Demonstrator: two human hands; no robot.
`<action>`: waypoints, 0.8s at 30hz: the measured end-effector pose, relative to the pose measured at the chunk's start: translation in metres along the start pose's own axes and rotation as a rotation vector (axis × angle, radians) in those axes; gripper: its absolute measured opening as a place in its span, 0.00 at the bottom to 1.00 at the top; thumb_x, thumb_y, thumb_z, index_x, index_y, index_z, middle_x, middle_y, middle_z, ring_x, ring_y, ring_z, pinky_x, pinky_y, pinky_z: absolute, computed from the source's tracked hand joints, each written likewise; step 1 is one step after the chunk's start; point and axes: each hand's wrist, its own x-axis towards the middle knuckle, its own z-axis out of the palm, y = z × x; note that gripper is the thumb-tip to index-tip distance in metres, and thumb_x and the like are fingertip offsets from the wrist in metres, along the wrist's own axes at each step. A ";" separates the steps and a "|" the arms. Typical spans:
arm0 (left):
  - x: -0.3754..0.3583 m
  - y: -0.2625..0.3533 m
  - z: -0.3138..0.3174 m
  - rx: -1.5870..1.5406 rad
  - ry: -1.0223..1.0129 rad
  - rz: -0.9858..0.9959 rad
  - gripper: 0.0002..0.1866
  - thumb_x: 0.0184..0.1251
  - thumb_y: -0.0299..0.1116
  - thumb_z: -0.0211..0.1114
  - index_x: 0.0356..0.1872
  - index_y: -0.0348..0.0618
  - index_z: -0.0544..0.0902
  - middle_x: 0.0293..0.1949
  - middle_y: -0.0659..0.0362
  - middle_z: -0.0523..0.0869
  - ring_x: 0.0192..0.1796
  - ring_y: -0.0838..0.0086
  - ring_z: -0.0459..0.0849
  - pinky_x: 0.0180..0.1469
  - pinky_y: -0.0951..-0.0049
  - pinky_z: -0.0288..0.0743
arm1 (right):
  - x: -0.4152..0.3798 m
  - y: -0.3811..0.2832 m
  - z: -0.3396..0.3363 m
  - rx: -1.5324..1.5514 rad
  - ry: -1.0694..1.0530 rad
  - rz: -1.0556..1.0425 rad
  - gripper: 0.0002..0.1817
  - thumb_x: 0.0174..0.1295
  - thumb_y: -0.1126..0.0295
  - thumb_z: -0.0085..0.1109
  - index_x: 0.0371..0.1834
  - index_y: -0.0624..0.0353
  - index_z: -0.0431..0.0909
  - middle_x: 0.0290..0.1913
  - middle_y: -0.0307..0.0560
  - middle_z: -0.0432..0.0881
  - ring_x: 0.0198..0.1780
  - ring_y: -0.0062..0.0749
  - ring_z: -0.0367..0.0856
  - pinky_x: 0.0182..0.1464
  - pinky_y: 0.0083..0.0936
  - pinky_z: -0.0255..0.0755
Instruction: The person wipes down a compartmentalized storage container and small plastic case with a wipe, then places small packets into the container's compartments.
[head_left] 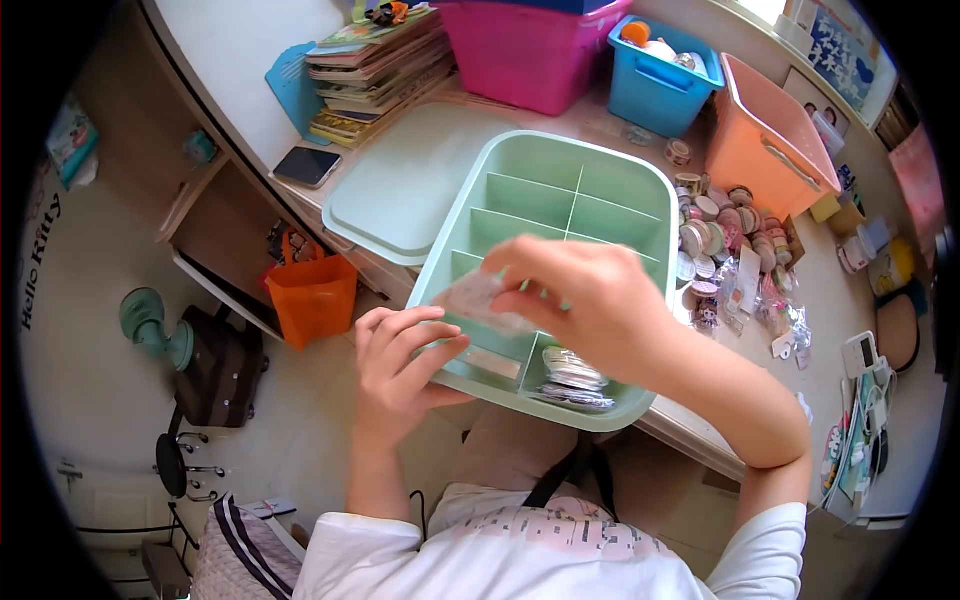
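A light green divided storage box [520, 140] is tilted over the table's front edge, above my lap. My right hand [600, 300] is closed in a pinch over its left-middle compartments, holding a small translucent plastic packet [478, 300]; motion blur hides what the packet contains. My left hand [400, 362] lies at the box's near left rim, fingers stretched and apart, the tips just inside the edge. In the near right compartment, several flat packets [573, 380] are stacked. One pale flat piece [494, 362] lies in the near left compartment. The far compartments show bare green floors.
Left of the box lie its pale lid [390, 190] and a phone [307, 167]. Behind stand a stack of books [375, 80], a pink bin [530, 55], a blue basket [660, 95] and an orange bin [765, 140]. Many tape rolls [735, 225] cover the right side.
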 end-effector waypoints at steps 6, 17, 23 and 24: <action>0.002 0.002 0.000 0.037 -0.021 -0.047 0.34 0.32 0.44 0.84 0.49 0.47 0.91 0.51 0.64 0.88 0.58 0.65 0.85 0.57 0.54 0.71 | 0.011 -0.002 0.016 -0.240 -0.297 0.000 0.07 0.64 0.75 0.68 0.42 0.61 0.79 0.34 0.51 0.83 0.40 0.52 0.88 0.41 0.42 0.81; 0.006 0.001 0.000 0.035 -0.063 -0.051 0.41 0.29 0.44 0.86 0.56 0.47 0.89 0.57 0.65 0.90 0.63 0.70 0.87 0.62 0.56 0.71 | 0.009 0.010 0.003 -0.196 -0.345 0.076 0.10 0.64 0.69 0.71 0.47 0.55 0.88 0.39 0.48 0.86 0.44 0.48 0.89 0.43 0.42 0.83; 0.020 0.014 -0.013 0.181 -0.268 -0.123 0.45 0.29 0.43 0.87 0.60 0.46 0.87 0.61 0.59 0.87 0.70 0.64 0.82 0.67 0.51 0.70 | -0.045 -0.005 -0.046 -0.162 -0.247 0.140 0.07 0.67 0.70 0.68 0.44 0.58 0.88 0.39 0.49 0.88 0.46 0.49 0.87 0.51 0.44 0.80; 0.019 0.013 -0.013 0.176 -0.297 -0.115 0.45 0.30 0.42 0.88 0.61 0.45 0.86 0.63 0.57 0.86 0.71 0.62 0.81 0.68 0.50 0.69 | -0.062 -0.009 -0.052 -0.204 -0.208 0.147 0.07 0.67 0.71 0.70 0.45 0.57 0.89 0.40 0.46 0.88 0.49 0.46 0.85 0.54 0.42 0.79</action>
